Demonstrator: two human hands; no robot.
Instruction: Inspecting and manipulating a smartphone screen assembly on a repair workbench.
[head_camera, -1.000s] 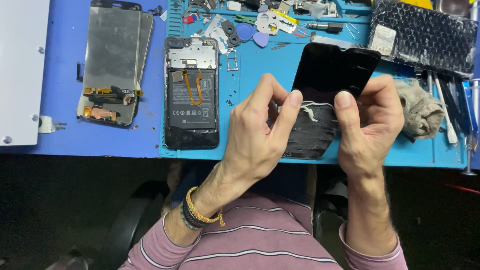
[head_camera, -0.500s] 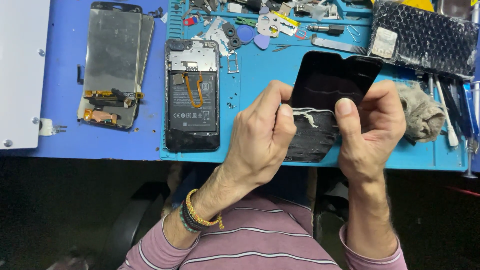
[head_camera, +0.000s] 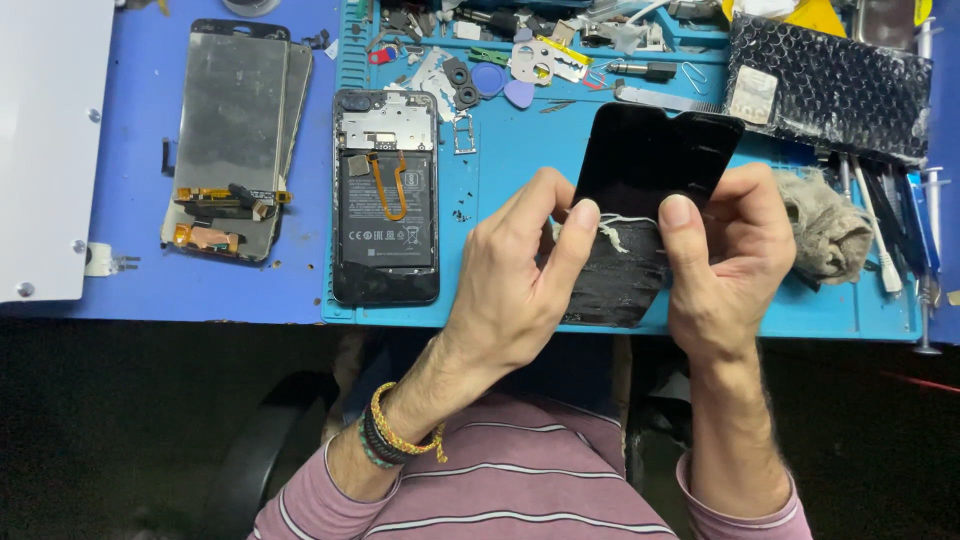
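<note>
Two bare hands in shot — the left hand (head_camera: 510, 290) and the right hand (head_camera: 725, 265), no gloves, no rings showing. Nails are short and plain. On the left wrist there's a stack of bracelets (head_camera: 395, 440): dark cords, a greenish beaded band, and a yellow braided one with a small loose tail. Both forearms are bare, with some hair visible. The sleeves (head_camera: 300, 510) are pushed up — a mauve-pink long-sleeved top with thin white stripes edged in dark, and the same stripes run across the chest (head_camera: 520, 480).
</note>
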